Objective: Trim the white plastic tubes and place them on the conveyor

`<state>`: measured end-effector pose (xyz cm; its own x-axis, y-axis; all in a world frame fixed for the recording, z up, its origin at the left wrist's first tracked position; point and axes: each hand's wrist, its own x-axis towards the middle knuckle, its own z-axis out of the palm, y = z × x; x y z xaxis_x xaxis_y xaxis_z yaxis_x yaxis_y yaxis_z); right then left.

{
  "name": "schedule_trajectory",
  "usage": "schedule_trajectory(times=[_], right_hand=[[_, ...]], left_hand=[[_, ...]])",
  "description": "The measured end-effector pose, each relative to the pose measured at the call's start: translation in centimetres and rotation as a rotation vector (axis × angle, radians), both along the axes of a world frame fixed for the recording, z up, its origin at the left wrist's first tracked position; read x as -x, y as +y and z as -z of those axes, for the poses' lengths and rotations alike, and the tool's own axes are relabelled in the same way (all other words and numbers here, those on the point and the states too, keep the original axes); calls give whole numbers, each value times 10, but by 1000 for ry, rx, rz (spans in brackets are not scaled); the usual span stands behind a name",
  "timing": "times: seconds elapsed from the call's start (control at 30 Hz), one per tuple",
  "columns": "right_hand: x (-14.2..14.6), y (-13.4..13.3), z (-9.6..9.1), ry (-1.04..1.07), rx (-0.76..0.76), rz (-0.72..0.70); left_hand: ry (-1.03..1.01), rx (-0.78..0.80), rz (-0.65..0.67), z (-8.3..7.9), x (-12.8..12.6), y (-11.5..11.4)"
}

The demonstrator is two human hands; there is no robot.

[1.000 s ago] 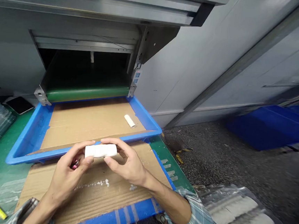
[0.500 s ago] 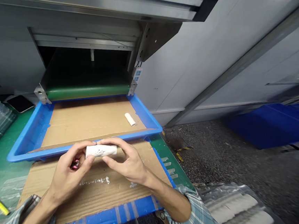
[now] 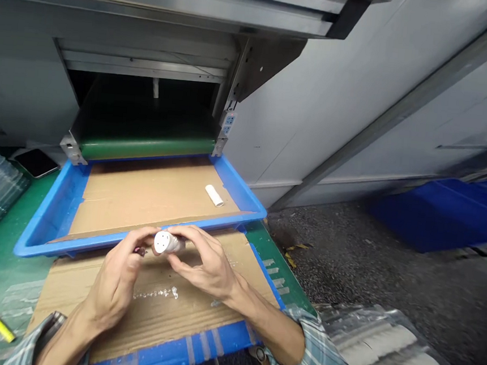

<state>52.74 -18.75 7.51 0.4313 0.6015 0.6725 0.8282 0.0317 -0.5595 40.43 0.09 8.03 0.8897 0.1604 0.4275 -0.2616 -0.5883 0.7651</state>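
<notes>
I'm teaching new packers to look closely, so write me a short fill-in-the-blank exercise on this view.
1. The tube in the right hand is ____ in colour.
2. As pictured, the other tube lies nearer the ____ side of the tray than its left.
3. At lower left, the tool's handle is ____ in colour.

Missing words: white; right; yellow.

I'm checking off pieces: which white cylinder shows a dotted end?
The held cylinder, in the right hand: its dotted end faces the camera. The tray cylinder and belt cylinder show no visible dots.
</notes>
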Motion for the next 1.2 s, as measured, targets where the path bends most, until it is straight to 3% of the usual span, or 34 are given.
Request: schedule_trajectory(times=[0.13,0.37,0.5,1.2], right_hand=[[3,0,0,92,13,-36],[2,0,0,76,32,-113],[3,1,-3,61,64,-161],[5,0,-3,9,71,-118]], left_hand=[[-39,-58,-75,-7,-2,0],[-135,-498,-162,-11,1,-5],[-127,-651,-228,-11,4,-7],[-172,-820,-278,-13,3,-10]])
